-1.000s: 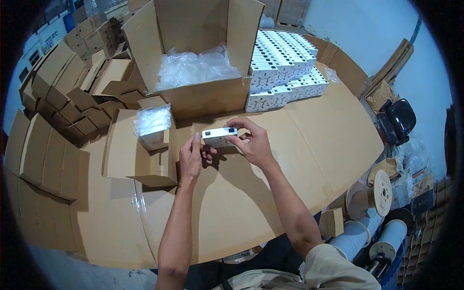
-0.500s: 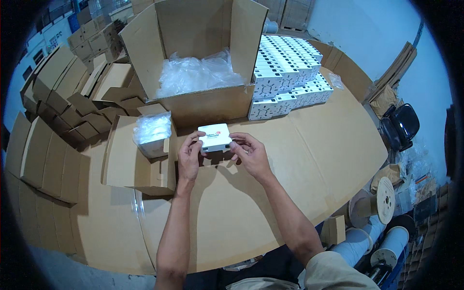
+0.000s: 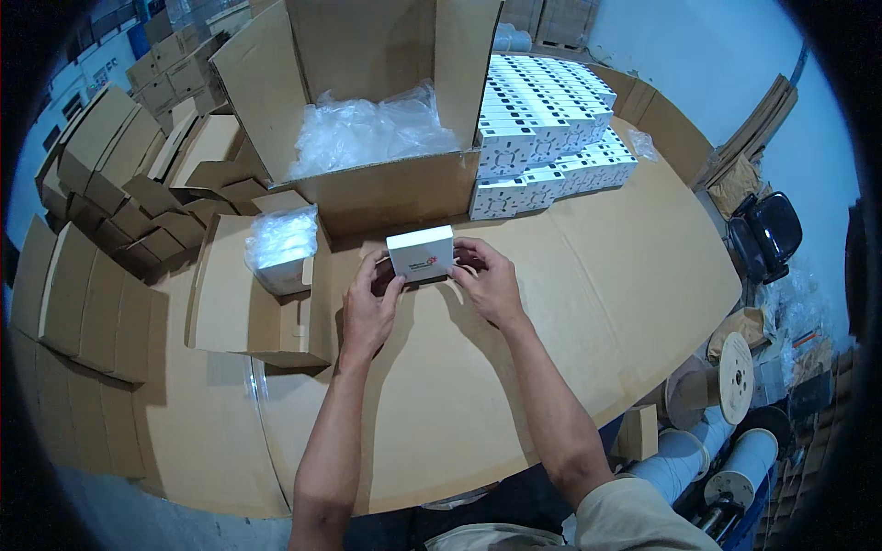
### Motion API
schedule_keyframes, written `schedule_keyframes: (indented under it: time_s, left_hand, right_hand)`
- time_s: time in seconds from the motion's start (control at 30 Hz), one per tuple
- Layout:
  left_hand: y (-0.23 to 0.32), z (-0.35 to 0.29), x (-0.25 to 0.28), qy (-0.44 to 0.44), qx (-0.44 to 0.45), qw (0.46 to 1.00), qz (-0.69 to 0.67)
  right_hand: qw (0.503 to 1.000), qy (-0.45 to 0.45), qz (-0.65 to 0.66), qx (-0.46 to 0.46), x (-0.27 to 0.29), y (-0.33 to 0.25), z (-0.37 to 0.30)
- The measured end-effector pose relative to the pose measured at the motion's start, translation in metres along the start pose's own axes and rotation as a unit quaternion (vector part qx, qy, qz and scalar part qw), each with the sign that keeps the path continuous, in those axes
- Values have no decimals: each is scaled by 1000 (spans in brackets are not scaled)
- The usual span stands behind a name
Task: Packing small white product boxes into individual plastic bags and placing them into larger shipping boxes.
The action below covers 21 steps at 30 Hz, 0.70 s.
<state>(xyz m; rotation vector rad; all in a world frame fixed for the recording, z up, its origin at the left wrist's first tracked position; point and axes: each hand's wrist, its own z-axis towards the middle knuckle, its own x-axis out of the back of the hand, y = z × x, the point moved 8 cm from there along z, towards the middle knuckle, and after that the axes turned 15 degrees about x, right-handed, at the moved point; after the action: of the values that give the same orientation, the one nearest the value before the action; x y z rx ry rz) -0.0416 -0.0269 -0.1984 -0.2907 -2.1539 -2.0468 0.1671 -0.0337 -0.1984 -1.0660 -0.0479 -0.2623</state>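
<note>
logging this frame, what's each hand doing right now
Left hand: closed on the small white box, gripping its left end.
Right hand: closed on the same box's right end.

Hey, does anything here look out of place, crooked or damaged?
Nothing stands out. Both hands, left hand and right hand, hold the small white box squarely; the stacked white boxes sit in neat rows.

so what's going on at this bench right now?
A person holds a small white cardboard box in both hands over the cardboard-covered table: left hand at its left end, right hand at its right. Behind it stands a large open brown carton lined with clear plastic. Stacked white boxes sit to the right, and a plastic-wrapped white box on flat cardboard to the left.
</note>
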Motion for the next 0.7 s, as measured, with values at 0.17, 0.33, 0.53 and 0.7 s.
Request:
schedule_keyframes:
  time_s: [0.17,0.33,0.53,0.7]
  left_hand:
    - [4,-4,1,-4,-8,999,52]
    - [19,-10,-2,0,2,996,86]
    - [15,-10,4,17,-29,993,113]
    - [16,-11,-1,6,-15,993,114]
  right_hand:
    - [991,-36,-126,26,0,-3,-2]
    - [986,-59,-148,39,4,-6,0]
    - [979,-105,-173,35,-2,-15,2]
    - [975,-109,-191,30,1,-16,1]
